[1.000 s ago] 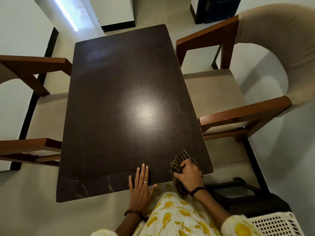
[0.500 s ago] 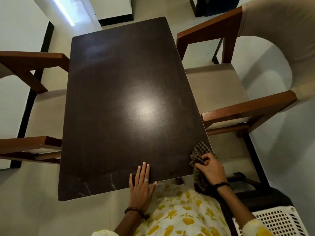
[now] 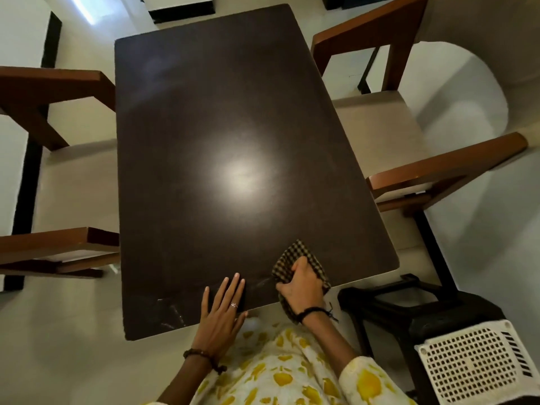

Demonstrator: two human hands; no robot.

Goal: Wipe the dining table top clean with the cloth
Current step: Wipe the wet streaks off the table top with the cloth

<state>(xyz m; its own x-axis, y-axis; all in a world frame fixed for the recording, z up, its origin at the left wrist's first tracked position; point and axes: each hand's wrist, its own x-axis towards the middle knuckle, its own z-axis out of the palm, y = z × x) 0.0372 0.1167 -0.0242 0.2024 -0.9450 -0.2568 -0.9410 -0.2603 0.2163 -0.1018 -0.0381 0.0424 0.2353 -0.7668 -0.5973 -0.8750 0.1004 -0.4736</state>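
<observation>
Fingers (image 3: 295, 268) of right hand (image 3: 302, 287) around checked cloth (image 3: 298, 255) on table (image 3: 204, 127).

Two armchairs (image 3: 388, 118) (image 3: 55, 176); white basket (image 3: 473, 366) lower right.

The tabletop (image 3: 204, 127) is dark, smooth and semi-glossy, with a soft glare patch. The cloth (image 3: 304, 255) is woven checked fabric. The chairs (image 3: 444, 168) have polished wooden arms and matt beige upholstery. The basket (image 3: 473, 366) is perforated white plastic.

One table (image 3: 222, 118), two chairs (image 3: 377, 124), one cloth (image 3: 295, 255), two hands (image 3: 223, 311), perhaps one basket (image 3: 470, 366).
</observation>
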